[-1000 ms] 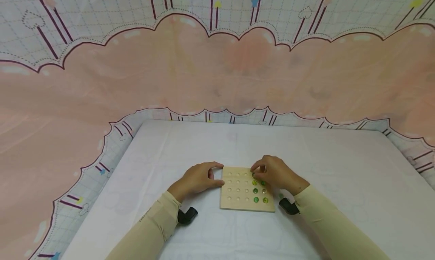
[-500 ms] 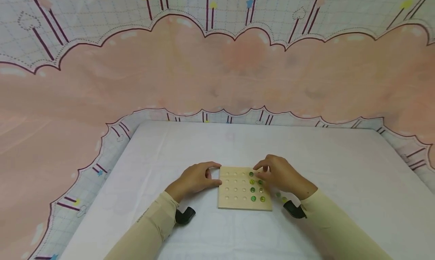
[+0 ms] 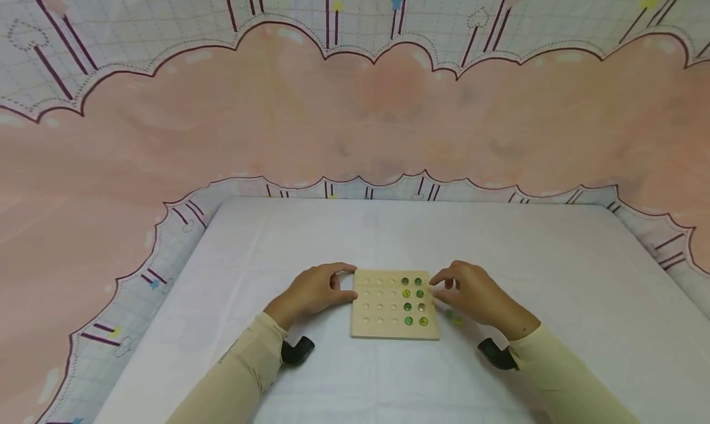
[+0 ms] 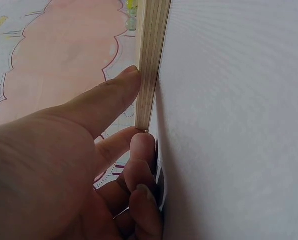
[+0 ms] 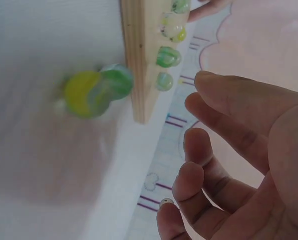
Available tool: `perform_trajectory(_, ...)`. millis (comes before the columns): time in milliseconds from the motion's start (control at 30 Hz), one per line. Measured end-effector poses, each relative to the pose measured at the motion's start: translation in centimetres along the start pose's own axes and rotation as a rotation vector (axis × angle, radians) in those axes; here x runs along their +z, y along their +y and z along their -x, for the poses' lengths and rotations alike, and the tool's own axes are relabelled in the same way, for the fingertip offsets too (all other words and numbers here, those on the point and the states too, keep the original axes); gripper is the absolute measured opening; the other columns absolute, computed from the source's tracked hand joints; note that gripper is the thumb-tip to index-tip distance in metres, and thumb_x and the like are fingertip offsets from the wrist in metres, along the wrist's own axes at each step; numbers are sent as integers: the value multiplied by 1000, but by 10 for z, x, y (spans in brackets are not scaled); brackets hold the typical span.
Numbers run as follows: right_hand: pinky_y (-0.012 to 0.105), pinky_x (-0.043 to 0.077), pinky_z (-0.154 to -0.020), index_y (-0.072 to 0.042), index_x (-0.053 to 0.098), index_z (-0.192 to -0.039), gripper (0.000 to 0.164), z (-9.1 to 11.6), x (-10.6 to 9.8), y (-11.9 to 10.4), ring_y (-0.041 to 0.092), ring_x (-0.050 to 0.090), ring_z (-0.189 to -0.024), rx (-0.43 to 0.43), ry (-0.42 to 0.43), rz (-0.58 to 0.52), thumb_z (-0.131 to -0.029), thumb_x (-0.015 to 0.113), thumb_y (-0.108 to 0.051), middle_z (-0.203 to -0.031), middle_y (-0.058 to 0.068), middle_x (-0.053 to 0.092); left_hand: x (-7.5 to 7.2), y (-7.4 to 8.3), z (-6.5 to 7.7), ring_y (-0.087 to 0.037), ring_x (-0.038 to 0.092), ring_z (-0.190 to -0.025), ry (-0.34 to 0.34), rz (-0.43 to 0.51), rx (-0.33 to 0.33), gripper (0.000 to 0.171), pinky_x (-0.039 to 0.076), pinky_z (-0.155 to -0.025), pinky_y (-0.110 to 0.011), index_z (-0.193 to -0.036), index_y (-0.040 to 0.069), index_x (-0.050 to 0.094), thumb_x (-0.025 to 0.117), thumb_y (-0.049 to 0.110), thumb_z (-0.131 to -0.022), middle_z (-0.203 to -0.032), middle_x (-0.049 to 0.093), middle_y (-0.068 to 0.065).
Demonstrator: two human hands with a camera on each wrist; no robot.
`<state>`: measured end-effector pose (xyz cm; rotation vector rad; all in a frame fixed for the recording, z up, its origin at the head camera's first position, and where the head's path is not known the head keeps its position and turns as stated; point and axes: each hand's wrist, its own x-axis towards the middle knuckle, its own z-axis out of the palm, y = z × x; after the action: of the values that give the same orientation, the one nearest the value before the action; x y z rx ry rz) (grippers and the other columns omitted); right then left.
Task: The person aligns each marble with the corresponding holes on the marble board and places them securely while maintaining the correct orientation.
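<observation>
A pale wooden board [image 3: 387, 331] with rows of round hollows lies on the white table. Glass marbles [image 3: 407, 307], green, yellow and clear, fill its two right-hand columns; the hollows further left hold none. My left hand [image 3: 314, 291] touches the board's left edge, thumb and index finger spread apart, the index at the far corner. Just off the right edge is my right hand [image 3: 477, 293], its fingers loosely bent and no marble between thumb and index. Below it, a green marble [image 5: 118, 81] and a yellow marble [image 5: 86, 94] lie on the table beside the board.
A white cloth-like surface [image 3: 310, 233] covers the table all around the board. Behind it hangs a patterned pink and white backdrop [image 3: 344, 116]. Black wrist mounts [image 3: 298, 350] sit below both wrists.
My right hand has moved away from the board's top right corner to the right, leaving a green marble in the corner hollow. My left hand keeps its place at the left edge.
</observation>
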<state>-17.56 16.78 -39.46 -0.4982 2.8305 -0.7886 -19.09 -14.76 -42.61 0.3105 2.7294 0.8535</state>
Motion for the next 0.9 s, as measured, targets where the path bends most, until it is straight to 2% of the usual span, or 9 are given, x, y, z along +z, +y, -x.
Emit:
perform_trajectory(233, 24, 42, -59, -14, 77, -100, 13, 10, 2, 9, 15, 48, -74, 34, 4, -20, -87, 77, -14, -84, 0, 59, 1, -2, -1, -12, 48, -64, 7, 0, 4, 56, 36, -61, -29, -135, 29, 63, 81, 42, -83, -73, 56, 5)
perform_trajectory(500, 24, 42, -60, -15, 77, -96, 13, 16, 4, 17, 15, 49, -74, 22, -39, -62, -84, 81, -14, -81, -1, 57, 5, -6, 0, -12, 49, -65, -5, 12, -21, 56, 37, -63, -29, -135, 30, 62, 80, 43, -83, -74, 57, 5)
perform_trajectory(900, 24, 42, -65, -15, 77, -93, 13, 18, 2, 24, 14, 50, -76, 32, -54, -68, -82, 82, -17, -80, -2, 58, 3, -3, -3, -11, 49, -65, 5, -9, 2, 55, 36, -61, -28, -135, 30, 62, 80, 43, -84, -74, 56, 5)
